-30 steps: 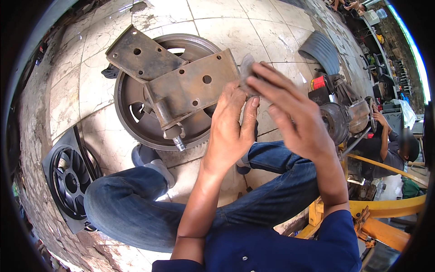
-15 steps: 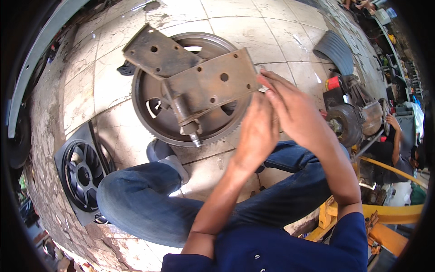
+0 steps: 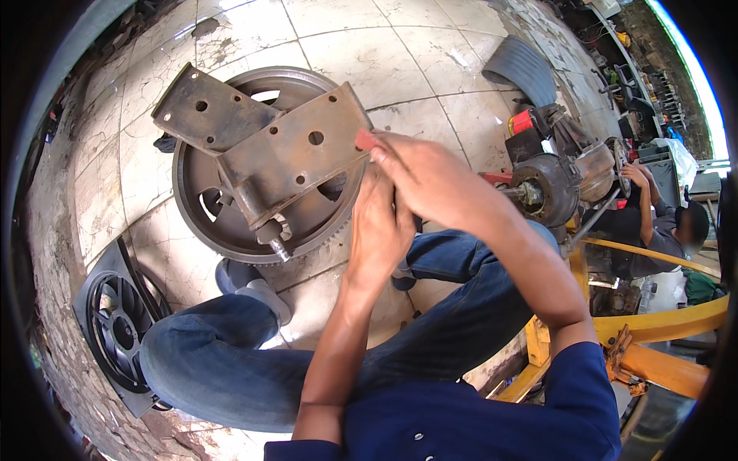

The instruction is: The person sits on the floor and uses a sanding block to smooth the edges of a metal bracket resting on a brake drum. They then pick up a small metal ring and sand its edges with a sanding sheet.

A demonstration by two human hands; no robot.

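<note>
Head view, hands:
Right hand (image 3: 430, 180): reaches in from the right across the left hand; its fingertips pinch a small reddish piece (image 3: 365, 140) against the right edge of the bracket. Clenched on that piece.
Left hand (image 3: 380, 230): rises from the lower edge, palm turned away, fingers pointing up at the bracket's right end, partly hidden under the right hand. Whether it grips the bracket or only leans on it, I cannot tell.

Head view, work:
Bracket (image 3: 296, 157): rusty steel, two flat drilled plates set at an angle, a thick ridge between them ending in a bolt (image 3: 277, 244). It lies tilted across the wheel, its right edge at the fingertips.
Wheel (image 3: 201, 223): big dark toothed ring with spokes, flat on the floor under the bracket, just above the knees.
Reddish piece: at the bracket's upper right corner, touching it; mostly covered by the fingers, so its kind is unclear.

Head view, surroundings:
Floor (image 3: 400, 54): pale, cracked, stained tiles.
Legs: blue jeans (image 3: 223, 361), knees bent, a grey shoe (image 3: 265, 300) just below the wheel.
Shirt (image 3: 492, 415): dark blue, at the lower edge.
Rim (image 3: 115, 330): black spoked car rim on a dark mat, lower left, well apart from the hands.
Mudguard (image 3: 523, 69): dark ribbed curved piece on the floor, upper right.
Hub assembly (image 3: 550, 188): rusty drum and axle parts right of the right forearm, a red part near it.
Other person (image 3: 661, 223): at the right edge, dark clothes, a hand raised to the assembly.
Frame (image 3: 661, 326): yellow-orange steel beams, lower right.
</note>
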